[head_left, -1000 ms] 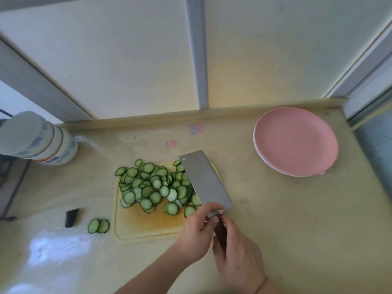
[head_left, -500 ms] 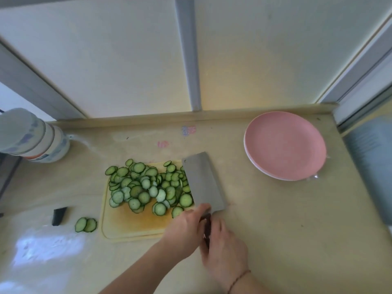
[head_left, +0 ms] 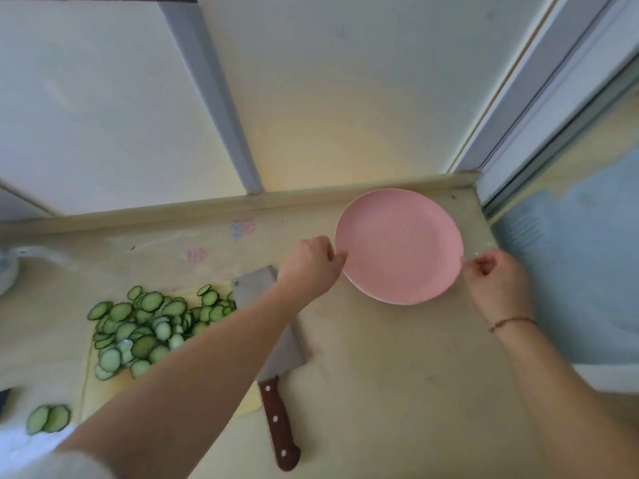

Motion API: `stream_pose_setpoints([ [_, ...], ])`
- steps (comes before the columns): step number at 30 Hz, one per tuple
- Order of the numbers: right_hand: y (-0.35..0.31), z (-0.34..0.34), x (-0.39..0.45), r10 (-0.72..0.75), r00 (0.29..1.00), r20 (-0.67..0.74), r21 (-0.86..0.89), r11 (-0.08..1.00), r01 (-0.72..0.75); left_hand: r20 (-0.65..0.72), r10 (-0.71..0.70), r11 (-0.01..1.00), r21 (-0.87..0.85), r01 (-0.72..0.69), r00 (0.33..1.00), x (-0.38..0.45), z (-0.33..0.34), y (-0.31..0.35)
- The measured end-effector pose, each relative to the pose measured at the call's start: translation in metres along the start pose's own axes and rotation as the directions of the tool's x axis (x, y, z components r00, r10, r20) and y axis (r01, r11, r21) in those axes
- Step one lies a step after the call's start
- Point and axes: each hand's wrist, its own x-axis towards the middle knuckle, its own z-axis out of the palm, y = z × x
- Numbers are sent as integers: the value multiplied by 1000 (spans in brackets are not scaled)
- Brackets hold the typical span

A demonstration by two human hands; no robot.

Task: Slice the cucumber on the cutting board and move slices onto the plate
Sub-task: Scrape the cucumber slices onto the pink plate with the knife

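Observation:
A pink plate [head_left: 401, 243] sits at the counter's far right corner, with nothing on it. My left hand [head_left: 307, 267] pinches its left rim and my right hand [head_left: 498, 281] pinches its right rim. Several cucumber slices [head_left: 145, 326] lie heaped on the yellow cutting board [head_left: 86, 382] at the left. A cleaver [head_left: 276, 368] with a brown handle lies flat on the counter beside the board, partly under my left forearm. No hand touches it.
Two stray cucumber slices [head_left: 48, 418] lie on the counter left of the board. A white container [head_left: 7, 271] shows at the far left edge. The counter's right edge runs just past the plate, with a raised lip along the back wall.
Both hands have let go of the cleaver, which now lies on the counter. They have moved right and taken hold of the pink plate's opposite rims. The camera has turned right.

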Motion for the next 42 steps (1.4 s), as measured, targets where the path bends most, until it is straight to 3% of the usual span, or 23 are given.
stream_pose_setpoints([
  [5,-1,12,30,32,988,153,-160,987,-7,13,-27,996,88,26,1000,38,6,11],
  [10,0,16,38,-47,991,123,-221,973,73,-16,3,964,266,2,1000,37,7,14],
  [19,-8,6,30,-128,972,195,-132,979,156,-94,16,999,-34,-19,995,31,12,7],
  [24,-4,-26,-15,-192,975,112,-35,980,197,-129,69,994,90,-57,989,-12,-5,11],
  [34,85,-32,-148,-91,983,158,12,996,91,243,42,959,262,-108,969,-154,33,-35],
  [42,100,-20,-150,-69,982,175,-37,996,77,280,25,902,407,-143,960,-159,48,-39],
])
